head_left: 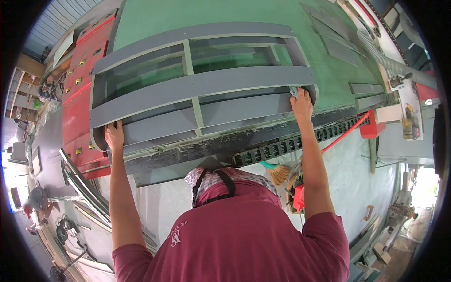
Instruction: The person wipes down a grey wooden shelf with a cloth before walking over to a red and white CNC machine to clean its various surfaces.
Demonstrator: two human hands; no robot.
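Observation:
A grey shelf unit (206,77) with long panels and a middle divider lies on a green-topped table (206,11). At its near left corner, the fingers of my left hand (114,136) curl over the edge of a panel and grip it. My right hand (301,105) is at the near right end, closed around a small crumpled bluish rag (294,91) against the unit. Much of the rag is hidden by the fingers.
Red panels (82,89) flank the table on the left, and loose grey boards (336,35) lie at its far right. A black slotted track (300,141) runs along the near edge. A broom (278,174) stands below it. Another person (38,202) is at far left.

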